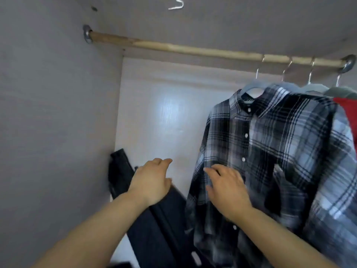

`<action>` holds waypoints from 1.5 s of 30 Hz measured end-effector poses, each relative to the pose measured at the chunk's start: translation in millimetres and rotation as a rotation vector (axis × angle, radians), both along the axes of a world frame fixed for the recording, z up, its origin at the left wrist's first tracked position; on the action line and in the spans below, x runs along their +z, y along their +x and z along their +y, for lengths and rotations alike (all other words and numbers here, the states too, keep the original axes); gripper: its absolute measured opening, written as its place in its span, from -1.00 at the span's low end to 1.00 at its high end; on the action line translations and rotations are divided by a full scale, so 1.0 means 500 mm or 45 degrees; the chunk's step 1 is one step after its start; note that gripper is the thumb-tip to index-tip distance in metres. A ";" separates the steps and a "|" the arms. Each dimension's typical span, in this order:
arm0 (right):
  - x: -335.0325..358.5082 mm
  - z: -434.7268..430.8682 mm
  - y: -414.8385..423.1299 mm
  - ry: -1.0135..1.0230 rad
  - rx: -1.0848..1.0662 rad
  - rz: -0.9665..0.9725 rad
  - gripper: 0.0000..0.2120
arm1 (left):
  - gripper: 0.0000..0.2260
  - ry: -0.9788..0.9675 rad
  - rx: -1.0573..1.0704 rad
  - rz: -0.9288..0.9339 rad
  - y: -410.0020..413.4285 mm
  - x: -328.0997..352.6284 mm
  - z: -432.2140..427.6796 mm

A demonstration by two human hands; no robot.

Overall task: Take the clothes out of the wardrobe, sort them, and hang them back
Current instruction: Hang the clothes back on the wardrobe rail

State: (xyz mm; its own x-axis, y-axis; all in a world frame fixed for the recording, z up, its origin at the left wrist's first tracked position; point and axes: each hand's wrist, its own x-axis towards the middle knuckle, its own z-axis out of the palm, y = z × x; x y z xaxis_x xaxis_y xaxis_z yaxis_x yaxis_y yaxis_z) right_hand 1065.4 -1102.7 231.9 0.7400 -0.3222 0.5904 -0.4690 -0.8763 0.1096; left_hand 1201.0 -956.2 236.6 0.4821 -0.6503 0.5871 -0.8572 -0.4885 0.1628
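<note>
A black, grey and white plaid shirt (274,151) hangs on a hanger from the wooden rail (173,48) at the right of the wardrobe. My right hand (226,187) lies in front of the shirt's lower left side with relaxed fingers, holding nothing. My left hand (152,180) is stretched out to the left of the shirt, fingers straight, above dark trousers (162,229) that lie at the wardrobe's bottom. Behind the plaid shirt hang more garments, among them a red one (347,113) and a grey-green one (340,91).
The left stretch of the rail carries nothing. The grey side wall (54,122) is at the left, and the pale back panel (164,113) is behind. A white hanger hook (176,4) shows at the top edge.
</note>
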 end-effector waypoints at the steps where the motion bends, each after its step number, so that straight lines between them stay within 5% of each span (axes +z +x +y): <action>1: -0.043 0.021 0.004 0.054 0.043 0.021 -0.54 | -0.50 0.046 0.025 0.030 0.000 -0.035 0.022; 13: -0.515 0.264 0.048 0.426 0.476 0.586 -0.53 | -0.52 0.375 0.464 0.689 -0.096 -0.510 0.331; 25: -0.756 0.604 -0.039 0.137 1.567 1.288 -0.62 | -0.50 0.161 1.630 1.396 -0.541 -0.760 0.654; 36: -0.763 1.024 -0.334 -0.194 2.380 1.553 -0.65 | -0.51 -0.416 2.644 1.447 -1.017 -0.732 0.820; 45: -0.730 1.389 -0.576 -0.415 2.725 1.479 -0.54 | -0.50 -0.677 2.944 1.332 -1.262 -0.715 1.065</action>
State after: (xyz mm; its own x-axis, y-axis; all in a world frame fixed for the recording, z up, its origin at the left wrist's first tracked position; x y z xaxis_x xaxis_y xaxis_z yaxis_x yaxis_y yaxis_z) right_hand 777.3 -408.4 -133.3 -0.2810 0.9282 -0.2439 0.9393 0.2140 -0.2681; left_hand 569.8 -423.9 -121.1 -0.0468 0.9633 -0.2645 0.9458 0.1279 0.2984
